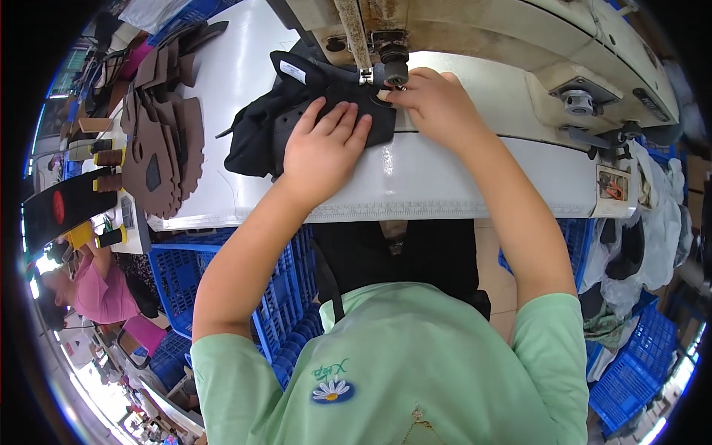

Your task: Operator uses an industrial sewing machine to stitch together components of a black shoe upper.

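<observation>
A black shoe upper point(382, 119) with small punched holes lies on the white sewing machine table, under the presser foot point(366, 76). Part of it is crumpled soft black cloth, and a padded flap with a white label sticks up at its far side. My left hand point(322, 152) rests flat on the upper with its fingers apart, just left of the foot. On the other side, my right hand point(437, 104) has thumb and fingers pinched at the upper's right edge, close beside the presser foot. The needle tip is too small to make out.
The sewing machine arm point(475, 37) spans the far side above my hands. Brown cut shoe pieces point(152, 148) are piled at left, near thread spools point(111, 158). Blue crates point(182, 278) stand below the table. A person in pink point(104, 289) sits farther left.
</observation>
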